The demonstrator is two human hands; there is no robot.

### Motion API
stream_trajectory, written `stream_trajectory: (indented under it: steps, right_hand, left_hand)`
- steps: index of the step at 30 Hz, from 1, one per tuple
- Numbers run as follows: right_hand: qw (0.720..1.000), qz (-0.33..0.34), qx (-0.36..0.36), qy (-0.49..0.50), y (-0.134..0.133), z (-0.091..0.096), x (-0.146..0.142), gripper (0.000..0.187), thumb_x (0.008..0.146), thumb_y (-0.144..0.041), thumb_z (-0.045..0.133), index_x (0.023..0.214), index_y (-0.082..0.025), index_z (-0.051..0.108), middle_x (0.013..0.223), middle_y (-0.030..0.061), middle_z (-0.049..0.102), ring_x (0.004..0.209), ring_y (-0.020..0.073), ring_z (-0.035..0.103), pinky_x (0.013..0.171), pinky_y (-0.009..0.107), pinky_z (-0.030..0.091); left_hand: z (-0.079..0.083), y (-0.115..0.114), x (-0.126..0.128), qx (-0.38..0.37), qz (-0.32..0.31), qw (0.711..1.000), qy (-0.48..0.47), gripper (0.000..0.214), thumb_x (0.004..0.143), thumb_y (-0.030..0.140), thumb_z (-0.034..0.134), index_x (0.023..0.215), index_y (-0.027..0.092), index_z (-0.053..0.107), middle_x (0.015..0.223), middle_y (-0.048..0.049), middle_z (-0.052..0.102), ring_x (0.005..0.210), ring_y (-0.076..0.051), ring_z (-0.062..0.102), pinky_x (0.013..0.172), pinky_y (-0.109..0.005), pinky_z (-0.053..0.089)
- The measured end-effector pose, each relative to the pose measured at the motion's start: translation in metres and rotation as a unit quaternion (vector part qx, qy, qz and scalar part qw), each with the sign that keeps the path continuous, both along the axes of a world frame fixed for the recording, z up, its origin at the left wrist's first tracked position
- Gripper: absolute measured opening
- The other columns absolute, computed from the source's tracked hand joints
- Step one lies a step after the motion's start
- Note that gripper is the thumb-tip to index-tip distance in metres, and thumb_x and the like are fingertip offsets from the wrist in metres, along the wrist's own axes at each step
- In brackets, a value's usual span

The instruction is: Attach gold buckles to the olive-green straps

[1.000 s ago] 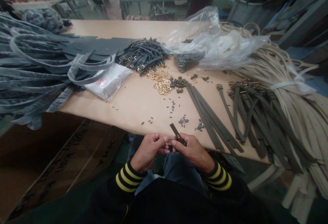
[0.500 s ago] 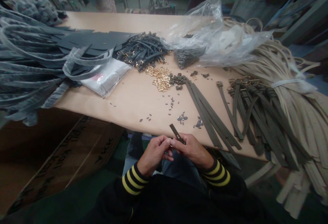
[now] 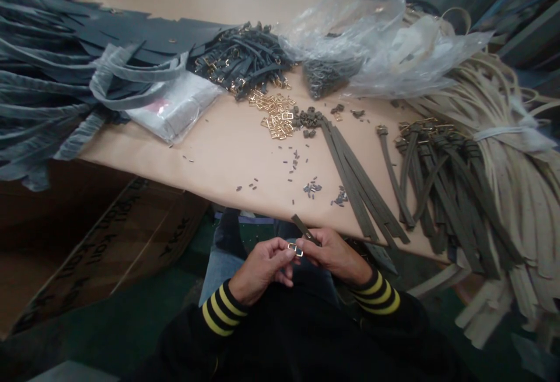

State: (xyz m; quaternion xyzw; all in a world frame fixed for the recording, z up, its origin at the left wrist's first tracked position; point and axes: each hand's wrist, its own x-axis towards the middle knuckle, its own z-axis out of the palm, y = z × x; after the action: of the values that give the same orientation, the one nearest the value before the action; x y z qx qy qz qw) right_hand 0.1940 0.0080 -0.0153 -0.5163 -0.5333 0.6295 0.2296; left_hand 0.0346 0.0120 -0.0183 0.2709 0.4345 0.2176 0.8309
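Over my lap, just off the table's near edge, my left hand (image 3: 268, 265) pinches a small gold buckle (image 3: 294, 248) between thumb and fingers. Close against it, my right hand (image 3: 335, 253) grips an olive strap (image 3: 301, 225) whose slotted end sticks up past the fingers; the rest of the strap is hidden. The thumb of my right hand is at the buckle's right side; whether it touches I cannot tell. On the table beyond lie a pile of gold buckles (image 3: 279, 119), olive loops (image 3: 308, 116) and scattered small dark metal pieces (image 3: 312, 188).
Olive straps (image 3: 356, 184) lie to the right, beside buckled straps (image 3: 441, 172) and a beige strap bundle (image 3: 507, 137). Behind are a clear plastic bag (image 3: 389, 49) and dark buckled straps (image 3: 240, 58). Grey straps (image 3: 39, 79) hang at left above a cardboard box (image 3: 109, 236).
The gold buckle now shows plainly between my hands, which have drawn slightly apart. The camera view has tipped downward, so the table appears higher.
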Motion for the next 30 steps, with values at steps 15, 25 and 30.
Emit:
stream_trajectory:
  steps: [15, 25, 30]
  right_hand:
    - [0.999, 0.014, 0.016, -0.048, -0.002, 0.003, -0.003, 0.029, 0.079, -0.034, 0.042, 0.06, -0.013, 0.048, 0.048, -0.0051, 0.037, 0.044, 0.0057, 0.031, 0.043, 0.019, 0.025]
    - [0.998, -0.062, 0.009, 0.008, -0.014, 0.001, 0.001, 0.026, 0.087, -0.041, 0.025, 0.083, -0.018, 0.037, 0.062, -0.0035, 0.047, 0.045, 0.0066, 0.037, 0.043, 0.019, 0.031]
    - [0.998, -0.066, -0.013, -0.004, -0.021, -0.005, 0.009, 0.027, 0.083, -0.04, 0.037, 0.07, -0.017, 0.04, 0.055, -0.005, 0.043, 0.041, 0.0048, 0.033, 0.04, 0.018, 0.026]
  left_hand:
    - [0.003, -0.001, -0.006, -0.029, -0.001, 0.999, -0.017, 0.021, 0.065, 0.028, 0.064, 0.069, 0.01, 0.053, 0.064, -0.0007, 0.057, 0.046, -0.003, 0.048, 0.044, -0.014, 0.048]
    - [-0.002, 0.002, -0.008, -0.053, 0.005, 0.998, -0.017, 0.026, 0.063, 0.032, 0.066, 0.065, 0.008, 0.054, 0.054, -0.0005, 0.058, 0.041, -0.003, 0.049, 0.038, -0.012, 0.047]
    - [-0.003, 0.002, -0.008, -0.052, 0.013, 0.998, -0.026, 0.023, 0.065, 0.029, 0.065, 0.066, 0.008, 0.055, 0.054, -0.0003, 0.058, 0.041, -0.003, 0.05, 0.039, -0.012, 0.047]
